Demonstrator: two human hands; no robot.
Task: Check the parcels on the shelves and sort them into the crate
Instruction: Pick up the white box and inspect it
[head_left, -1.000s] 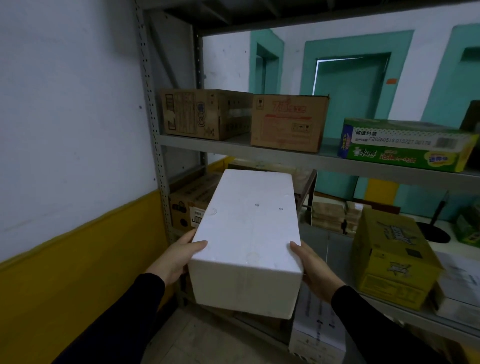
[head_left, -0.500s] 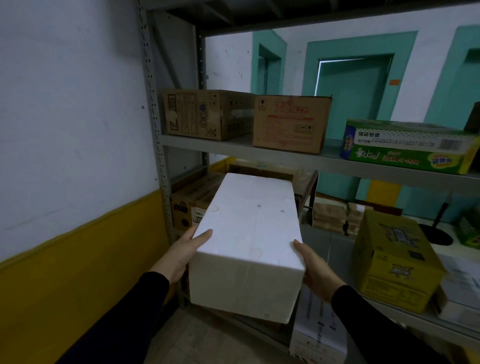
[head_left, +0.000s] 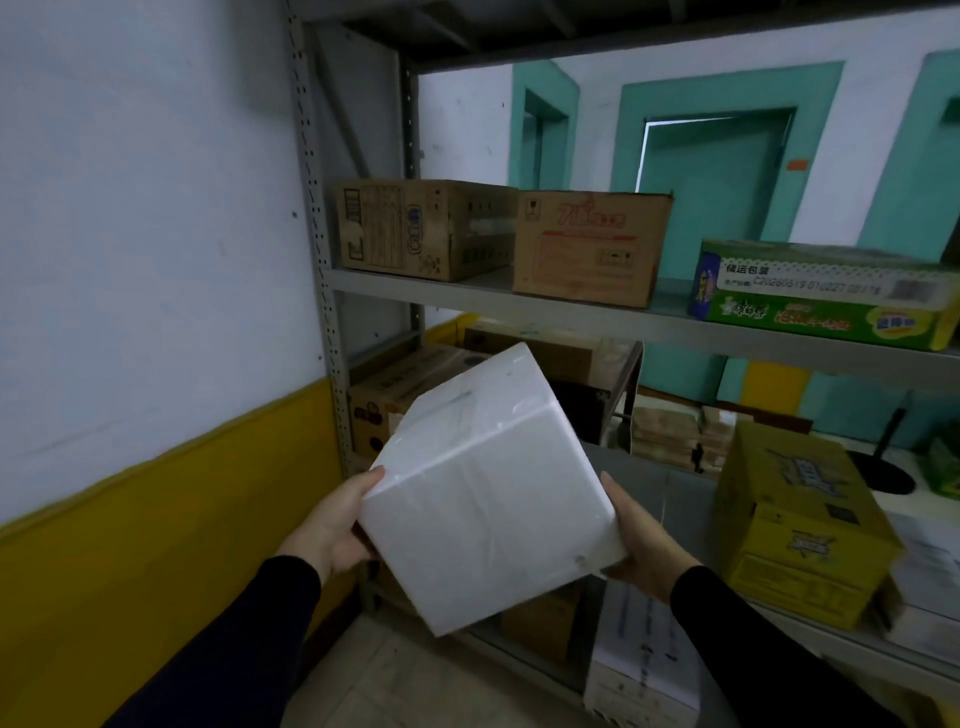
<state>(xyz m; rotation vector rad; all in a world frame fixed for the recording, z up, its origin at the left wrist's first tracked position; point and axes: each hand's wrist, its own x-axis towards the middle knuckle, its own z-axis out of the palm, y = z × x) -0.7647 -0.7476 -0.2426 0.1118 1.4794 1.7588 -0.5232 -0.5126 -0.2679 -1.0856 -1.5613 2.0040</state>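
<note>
**White foam box held tilted between both my hands**

Foam, white and plain – that is the parcel I have in front of me. The white foam box (head_left: 488, 499) sits between my two hands at about 6 o'clock of my view, tipped so that one corner points down toward the floor and another up toward the shelves. Clear tape shines across its faces.

My left hand (head_left: 332, 525) is at 8 o'clock of the box, its thumb lying along the upper left edge and the palm against the side; the other fingers go under the box and I cannot see them. My right hand (head_left: 641, 545) is at 4 o'clock of the box, cupping the lower right side, thumb up along the edge, fingers hidden behind the foam. Both sleeves are dark.

Straight ahead stands the grey metal shelf unit (head_left: 519, 312). On its upper board, at 12 o'clock, a brown carton (head_left: 415, 228) stands at the left end and a second brown carton with red print (head_left: 587, 247) just beside it. Farther along at 2 o'clock lies a flat green carton (head_left: 826, 296) with a white label.

On the board below, at 3 o'clock, a yellow carton (head_left: 800, 525) stands near my right wrist. Behind the foam box, at 11 o'clock of it, more brown cartons (head_left: 395, 395) are stacked – partly covered by the box.

At 9 o'clock is the wall (head_left: 156, 312), white above and yellow below.
</note>
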